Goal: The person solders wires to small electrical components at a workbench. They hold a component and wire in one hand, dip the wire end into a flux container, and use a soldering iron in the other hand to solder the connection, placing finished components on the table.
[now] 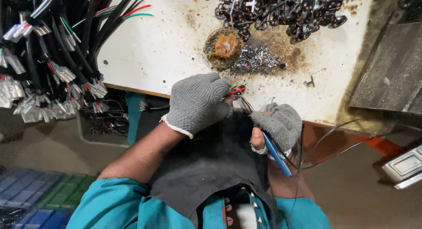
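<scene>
Left hand pinches the red wire, right hand at four o'clock clamps blue-handled pliers; advise steady, square bite near bench edge.

A stained white tabletop with brown residue is seen above a dull brownish floor. A dark ribbed board is propped at the right, and blue and green mats are laid lower left
</scene>
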The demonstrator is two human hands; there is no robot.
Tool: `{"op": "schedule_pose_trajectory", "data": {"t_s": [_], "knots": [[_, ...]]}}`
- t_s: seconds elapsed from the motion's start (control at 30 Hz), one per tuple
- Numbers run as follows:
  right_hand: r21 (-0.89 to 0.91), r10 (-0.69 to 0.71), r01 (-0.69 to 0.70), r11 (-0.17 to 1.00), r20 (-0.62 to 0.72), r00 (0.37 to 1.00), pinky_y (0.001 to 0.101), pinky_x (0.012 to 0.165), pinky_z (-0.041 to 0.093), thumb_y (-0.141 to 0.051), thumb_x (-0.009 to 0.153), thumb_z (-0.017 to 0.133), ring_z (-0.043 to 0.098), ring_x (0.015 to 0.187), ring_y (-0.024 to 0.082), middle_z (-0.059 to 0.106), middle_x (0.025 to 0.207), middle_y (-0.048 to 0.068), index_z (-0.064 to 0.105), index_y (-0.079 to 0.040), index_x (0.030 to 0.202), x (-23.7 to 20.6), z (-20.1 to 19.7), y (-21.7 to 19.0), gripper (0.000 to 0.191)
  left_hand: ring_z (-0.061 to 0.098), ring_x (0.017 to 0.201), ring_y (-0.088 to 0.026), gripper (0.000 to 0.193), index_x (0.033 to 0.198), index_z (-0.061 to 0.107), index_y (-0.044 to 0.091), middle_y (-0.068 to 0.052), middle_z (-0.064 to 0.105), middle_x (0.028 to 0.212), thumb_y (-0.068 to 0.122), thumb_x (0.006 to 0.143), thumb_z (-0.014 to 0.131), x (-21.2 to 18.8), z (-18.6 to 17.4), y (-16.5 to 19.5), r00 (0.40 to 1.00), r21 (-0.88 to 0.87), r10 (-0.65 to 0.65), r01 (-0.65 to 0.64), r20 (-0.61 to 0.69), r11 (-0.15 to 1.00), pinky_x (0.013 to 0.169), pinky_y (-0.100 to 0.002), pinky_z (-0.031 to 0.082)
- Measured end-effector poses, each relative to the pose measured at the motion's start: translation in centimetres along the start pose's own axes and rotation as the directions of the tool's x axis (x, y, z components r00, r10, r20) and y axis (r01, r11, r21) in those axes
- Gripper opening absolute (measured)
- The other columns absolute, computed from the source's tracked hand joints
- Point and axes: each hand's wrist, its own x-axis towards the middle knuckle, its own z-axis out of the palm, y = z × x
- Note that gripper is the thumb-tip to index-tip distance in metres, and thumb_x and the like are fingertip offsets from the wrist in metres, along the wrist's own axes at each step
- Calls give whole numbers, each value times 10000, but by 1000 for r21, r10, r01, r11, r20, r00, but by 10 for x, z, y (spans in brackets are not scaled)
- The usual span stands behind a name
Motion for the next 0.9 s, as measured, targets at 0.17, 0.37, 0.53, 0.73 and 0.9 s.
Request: {"op": "schedule_pose_trajectory", "data": {"t_s": [0.17, 0.37, 0.53, 0.73, 0.9], "knots": [[-14, -38, 39, 999, 43, 998, 475, 701, 508, -313, 912, 672, 622, 722, 343, 614, 768, 109, 737, -70, 987, 1, -2, 1, 263, 650, 668, -321, 186, 760, 641, 159, -77, 620, 731, 281, 768, 781, 1, -1, 0, 1000, -9, -1, 1, -10, 1000, 573, -474, 493], [-73, -86, 98, 992, 154, 984, 475, 683, 496, -275, 870, 686, 615, 700, 325, 625, 758, 65, 749, -104, 979, 5, 2, 4, 213, 647, 652, -328, 192, 767, 659, 151, -87, 624, 727, 287, 730, 789, 4, -2, -7, 1000, -34, -3, 3, 6, 999, 559, -475, 489], [-86, -186, 212, 973, 236, 954, 453, 635, 458, -270, 849, 718, 609, 669, 295, 631, 737, 35, 770, -106, 969, 5, 1, 12, 210, 646, 669, -325, 193, 785, 656, 156, -81, 619, 746, 286, 744, 793, 5, -1, -7, 1000, -47, -4, 3, -14, 999, 579, -470, 496], [-81, -120, 133, 988, 151, 981, 459, 661, 483, -229, 813, 684, 594, 667, 301, 630, 749, 44, 757, -125, 985, 5, 4, 7, 214, 647, 669, -318, 196, 774, 649, 154, -78, 611, 738, 279, 736, 794, 3, -3, -6, 1000, -36, 3, -3, -1, 999, 573, -468, 492], [-27, -94, 103, 994, 231, 968, 476, 742, 506, -240, 880, 730, 624, 747, 317, 661, 817, 64, 746, -97, 1041, 7, -5, 0, 216, 645, 665, -321, 215, 794, 655, 147, -84, 609, 738, 288, 720, 800, 1, -3, -7, 1000, -30, 13, -13, 2, 999, 568, -467, 490]]}}
